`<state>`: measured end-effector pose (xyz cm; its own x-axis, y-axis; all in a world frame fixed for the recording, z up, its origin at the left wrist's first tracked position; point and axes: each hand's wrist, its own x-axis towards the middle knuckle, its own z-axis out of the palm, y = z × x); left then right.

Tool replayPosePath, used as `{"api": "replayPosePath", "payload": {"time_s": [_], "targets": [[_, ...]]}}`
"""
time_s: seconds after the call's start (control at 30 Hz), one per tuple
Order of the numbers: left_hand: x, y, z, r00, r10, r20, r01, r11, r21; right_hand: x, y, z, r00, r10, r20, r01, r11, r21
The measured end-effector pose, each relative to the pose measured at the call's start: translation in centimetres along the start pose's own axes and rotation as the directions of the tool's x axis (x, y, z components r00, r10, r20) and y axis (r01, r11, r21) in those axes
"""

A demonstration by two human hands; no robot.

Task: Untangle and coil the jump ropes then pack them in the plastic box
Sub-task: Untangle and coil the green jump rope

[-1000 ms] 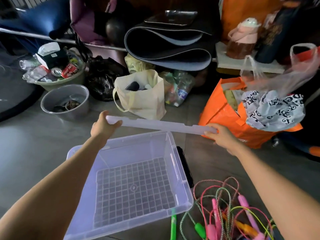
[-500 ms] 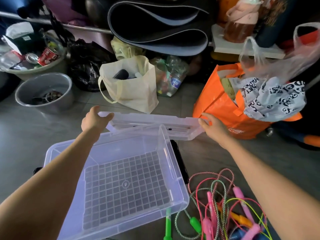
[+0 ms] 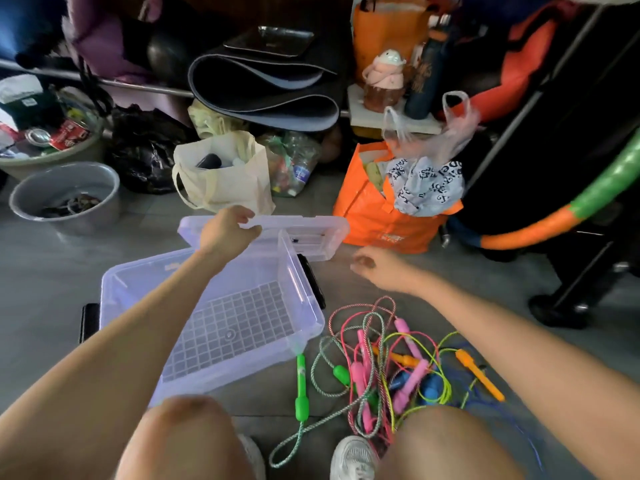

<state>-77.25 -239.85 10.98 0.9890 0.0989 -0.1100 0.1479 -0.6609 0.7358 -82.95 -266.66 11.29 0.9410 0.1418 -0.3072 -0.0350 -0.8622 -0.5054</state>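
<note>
Bare knees and a white shoe (image 3: 353,459) are showing at the bottom edge. Just above, lower centre-right, the jump ropes (image 3: 377,368) are lying on the floor in one tangled pile, with pink, green, orange and blue handles mixed in and one green handle sitting just beside the box corner. The clear plastic box (image 3: 239,323) is sitting open at centre-left, with no ropes inside. The right hand (image 3: 370,268) is hovering above the pile, blurred, fingers loosely curled and holding nothing. The left hand (image 3: 227,232) is reaching over the box, fingers curling on the edge of the lid (image 3: 311,233), which is lying behind the box. Further back, an orange bag (image 3: 367,216), a cream tote bag (image 3: 228,181), a grey basin (image 3: 86,220) and a rolled mat (image 3: 263,95) are sitting.
</note>
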Motion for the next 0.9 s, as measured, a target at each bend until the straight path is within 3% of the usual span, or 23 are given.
{"api": "replayPosePath", "payload": {"time_s": [0.1,0.23,0.37,0.43,0.57,0.7,0.9], "targets": [[-4.1,3.8,0.0,0.987,0.097,0.128,-0.082,0.990,-0.118,-5.9,-1.8,-2.9,0.994,-0.022,0.109,0.032,0.995,-0.094],[-9.2,7.9,1.1,0.908,0.247,0.340,-0.196,0.964,-0.177,-13.7,-3.1,-6.3,0.977,-0.056,0.204,0.103,0.968,-0.231],[-13.2,10.3,4.3,0.860,0.288,0.422,-0.238,0.957,-0.167,-19.8,-1.2,-7.2,0.953,0.016,0.304,0.105,0.920,-0.378],[-15.0,11.3,6.4,0.843,0.306,0.443,-0.257,0.952,-0.169,-21.6,1.3,-6.5,0.959,0.078,0.274,0.034,0.923,-0.383],[-18.4,12.1,11.3,0.838,0.320,0.441,-0.276,0.947,-0.161,-23.2,8.4,-2.1,0.972,0.207,0.109,-0.171,0.946,-0.274],[-19.9,10.4,16.6,0.864,0.237,0.444,-0.259,0.966,-0.012,-23.5,15.5,4.3,0.928,0.370,-0.041,-0.373,0.923,-0.094],[-19.6,3.7,24.3,0.888,-0.045,0.458,-0.095,0.956,0.278,-21.7,21.1,14.0,0.846,0.534,0.008,-0.532,0.840,0.106]]}}
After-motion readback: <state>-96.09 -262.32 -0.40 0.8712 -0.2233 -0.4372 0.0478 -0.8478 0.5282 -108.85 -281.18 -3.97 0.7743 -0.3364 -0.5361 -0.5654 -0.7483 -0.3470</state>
